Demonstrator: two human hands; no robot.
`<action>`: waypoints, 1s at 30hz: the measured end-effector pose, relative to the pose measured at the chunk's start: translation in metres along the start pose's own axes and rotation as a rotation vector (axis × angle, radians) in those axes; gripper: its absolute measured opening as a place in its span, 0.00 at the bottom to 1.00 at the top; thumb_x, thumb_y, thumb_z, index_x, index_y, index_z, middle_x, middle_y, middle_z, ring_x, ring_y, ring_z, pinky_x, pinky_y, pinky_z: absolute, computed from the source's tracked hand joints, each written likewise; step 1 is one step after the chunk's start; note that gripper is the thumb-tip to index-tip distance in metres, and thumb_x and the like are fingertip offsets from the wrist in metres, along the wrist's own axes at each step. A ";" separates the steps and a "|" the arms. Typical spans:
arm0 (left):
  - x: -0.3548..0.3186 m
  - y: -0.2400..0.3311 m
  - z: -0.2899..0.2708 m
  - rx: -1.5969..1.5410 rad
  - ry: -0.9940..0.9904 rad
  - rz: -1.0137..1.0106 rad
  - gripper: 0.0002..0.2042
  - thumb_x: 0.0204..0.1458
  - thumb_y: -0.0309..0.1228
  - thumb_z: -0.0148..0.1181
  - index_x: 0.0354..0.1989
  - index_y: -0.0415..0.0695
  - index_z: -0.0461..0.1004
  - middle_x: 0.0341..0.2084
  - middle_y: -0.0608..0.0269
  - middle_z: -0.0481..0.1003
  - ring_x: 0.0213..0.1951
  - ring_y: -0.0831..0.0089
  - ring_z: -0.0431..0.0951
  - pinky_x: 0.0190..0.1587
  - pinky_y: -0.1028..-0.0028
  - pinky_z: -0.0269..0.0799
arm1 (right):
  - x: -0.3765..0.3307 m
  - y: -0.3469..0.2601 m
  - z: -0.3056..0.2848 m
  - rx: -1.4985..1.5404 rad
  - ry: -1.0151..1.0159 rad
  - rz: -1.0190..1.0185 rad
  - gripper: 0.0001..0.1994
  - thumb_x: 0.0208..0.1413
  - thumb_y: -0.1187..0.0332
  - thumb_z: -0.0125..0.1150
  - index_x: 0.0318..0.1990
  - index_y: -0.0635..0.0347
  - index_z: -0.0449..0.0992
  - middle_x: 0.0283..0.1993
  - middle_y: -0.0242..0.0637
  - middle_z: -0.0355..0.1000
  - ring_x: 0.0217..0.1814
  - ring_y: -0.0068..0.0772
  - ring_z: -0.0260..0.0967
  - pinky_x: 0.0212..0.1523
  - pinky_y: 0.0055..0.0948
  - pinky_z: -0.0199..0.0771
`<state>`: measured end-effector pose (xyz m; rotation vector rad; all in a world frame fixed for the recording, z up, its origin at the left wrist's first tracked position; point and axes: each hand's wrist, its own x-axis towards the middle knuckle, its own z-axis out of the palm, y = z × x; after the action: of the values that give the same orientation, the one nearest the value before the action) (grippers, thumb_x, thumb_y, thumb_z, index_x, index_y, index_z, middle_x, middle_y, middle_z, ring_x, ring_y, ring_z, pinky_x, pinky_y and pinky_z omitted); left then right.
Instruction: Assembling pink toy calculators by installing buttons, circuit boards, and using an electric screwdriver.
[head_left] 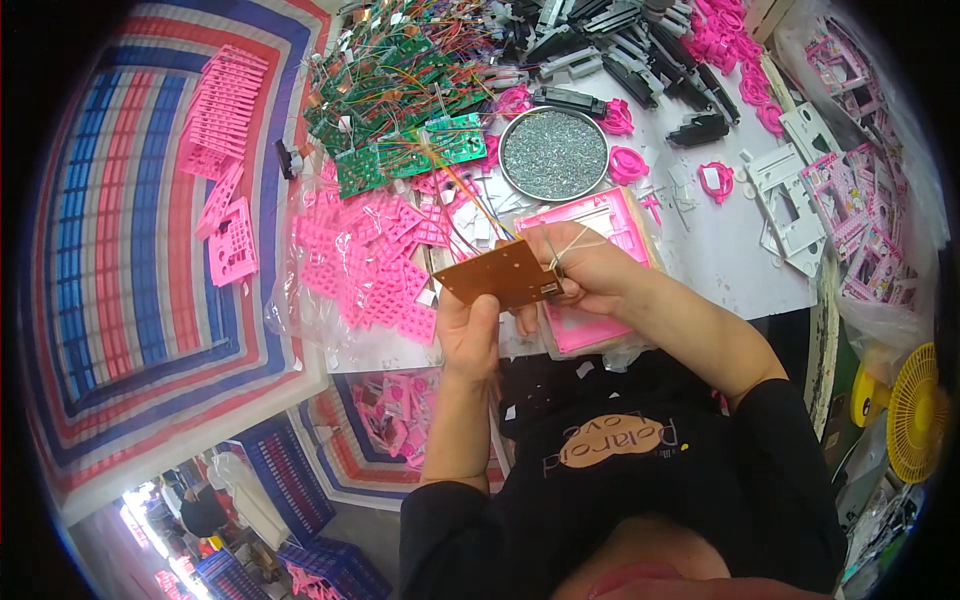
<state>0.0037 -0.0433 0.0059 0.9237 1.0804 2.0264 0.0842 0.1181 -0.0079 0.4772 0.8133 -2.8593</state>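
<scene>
Between my two hands is a brown circuit board [495, 275] with coloured wires running up from its far edge. My left hand [468, 328] grips its near left side, thumb on the brown face. My right hand [592, 272] pinches its right end by a small metal part, and pale wires stick out beside the fingers. Below the right hand lies a pink plastic housing [572, 334] on a wrapped pad, partly covered by the hand and forearm. Just beyond it stands a round dish of small screws [554, 155].
Green circuit boards [400, 160] with tangled wires heap at the far left. Pink keypad pieces [365, 265] fill a clear bag. Black plastic parts [632, 80] and pink rings [628, 164] lie beyond the dish. White frames [786, 190] and printed pink panels [858, 195] sit right, above a yellow fan [915, 412].
</scene>
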 end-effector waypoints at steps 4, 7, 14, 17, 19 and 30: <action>-0.005 0.001 0.000 0.059 -0.078 -0.074 0.19 0.70 0.34 0.46 0.59 0.29 0.66 0.36 0.48 0.79 0.26 0.68 0.77 0.28 0.73 0.72 | -0.003 -0.004 -0.003 0.028 0.070 -0.041 0.17 0.64 0.67 0.60 0.57 0.66 0.70 0.25 0.24 0.66 0.15 0.11 0.56 0.13 0.15 0.47; -0.010 0.006 0.002 0.083 -0.101 -0.133 0.20 0.70 0.36 0.44 0.60 0.31 0.64 0.38 0.47 0.80 0.29 0.67 0.80 0.30 0.73 0.75 | -0.020 -0.026 -0.005 0.067 0.205 -0.166 0.21 0.65 0.68 0.58 0.61 0.64 0.64 0.23 0.22 0.62 0.16 0.12 0.53 0.13 0.17 0.48; -0.029 0.015 -0.007 0.117 0.133 -0.069 0.21 0.69 0.37 0.46 0.63 0.34 0.60 0.48 0.40 0.77 0.42 0.62 0.82 0.39 0.70 0.80 | -0.180 -0.060 -0.074 -0.525 0.210 -0.247 0.15 0.63 0.66 0.62 0.53 0.62 0.72 0.24 0.32 0.71 0.17 0.19 0.62 0.14 0.20 0.58; -0.040 0.004 -0.016 0.073 0.191 -0.070 0.22 0.68 0.37 0.47 0.64 0.34 0.59 0.52 0.39 0.74 0.46 0.60 0.81 0.40 0.67 0.80 | -0.234 -0.068 -0.080 -0.905 0.503 -0.066 0.14 0.59 0.67 0.63 0.50 0.64 0.76 0.34 0.37 0.77 0.22 0.23 0.70 0.21 0.20 0.66; -0.034 -0.003 -0.007 0.065 0.278 -0.065 0.23 0.68 0.38 0.49 0.65 0.35 0.58 0.51 0.40 0.73 0.45 0.56 0.81 0.36 0.61 0.84 | -0.253 -0.069 -0.076 -1.366 0.845 -0.151 0.15 0.58 0.68 0.64 0.51 0.65 0.77 0.38 0.37 0.78 0.26 0.23 0.73 0.25 0.20 0.69; -0.013 0.009 0.042 -0.030 0.074 -0.277 0.24 0.69 0.38 0.44 0.65 0.30 0.54 0.43 0.43 0.77 0.36 0.59 0.83 0.27 0.69 0.83 | -0.122 -0.055 0.021 -1.893 -0.014 -0.637 0.15 0.55 0.60 0.69 0.41 0.61 0.78 0.39 0.44 0.76 0.48 0.52 0.74 0.51 0.47 0.71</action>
<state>0.0431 -0.0403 0.0277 0.6483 1.1455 1.8533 0.1820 0.1582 0.0762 -0.1477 3.1477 -1.0570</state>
